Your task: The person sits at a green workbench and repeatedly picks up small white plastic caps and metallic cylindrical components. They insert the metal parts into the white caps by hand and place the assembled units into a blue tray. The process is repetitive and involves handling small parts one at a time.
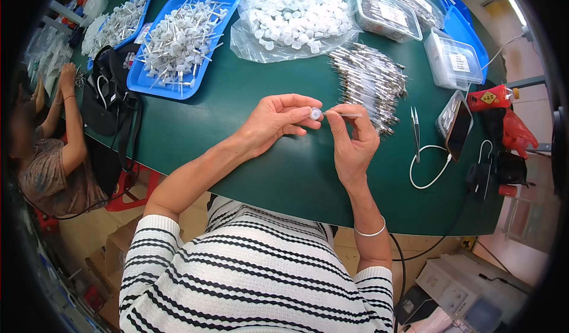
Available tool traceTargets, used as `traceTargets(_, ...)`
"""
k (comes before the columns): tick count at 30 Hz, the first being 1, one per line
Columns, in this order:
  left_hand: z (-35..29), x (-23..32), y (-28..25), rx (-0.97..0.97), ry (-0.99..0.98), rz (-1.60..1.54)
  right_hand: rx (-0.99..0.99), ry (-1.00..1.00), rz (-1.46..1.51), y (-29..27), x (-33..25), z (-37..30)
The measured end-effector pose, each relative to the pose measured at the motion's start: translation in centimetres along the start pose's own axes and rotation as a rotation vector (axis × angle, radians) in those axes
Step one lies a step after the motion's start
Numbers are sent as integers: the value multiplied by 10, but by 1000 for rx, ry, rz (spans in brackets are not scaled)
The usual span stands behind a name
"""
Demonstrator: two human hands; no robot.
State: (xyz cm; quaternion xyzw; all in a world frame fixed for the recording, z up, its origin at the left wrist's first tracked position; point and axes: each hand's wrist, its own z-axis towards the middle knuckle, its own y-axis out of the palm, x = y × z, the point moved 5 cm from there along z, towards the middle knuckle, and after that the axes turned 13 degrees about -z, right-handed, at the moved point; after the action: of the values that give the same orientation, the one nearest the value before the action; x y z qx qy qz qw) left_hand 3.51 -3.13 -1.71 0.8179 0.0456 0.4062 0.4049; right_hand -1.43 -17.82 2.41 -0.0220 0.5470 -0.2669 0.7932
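My left hand (275, 122) pinches a small, round, white plastic cap (315, 114) above the dark green tabletop (278, 182). My right hand (355, 143) grips a thin, pale, straight rod (352, 115), its tip just beside the cap; whether they touch, I cannot tell.

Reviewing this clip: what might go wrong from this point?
The small white cap in the left hand and the thin rod in the right hand are held at the fingertips, so either might slip. The loose pile of thin pieces lies just beyond the right hand; a knock could scatter it. The white cable loops by the tweezers and might snag them.
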Motion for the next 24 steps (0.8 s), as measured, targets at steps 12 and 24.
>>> traceTargets(12, 0, -2, 0, -5, -13, -7, -22, -35, -23, -1, -4, 0)
traceTargets(24, 0, -2, -2, -22, -14, -12, -48, -52, -45, -1, -6, 2)
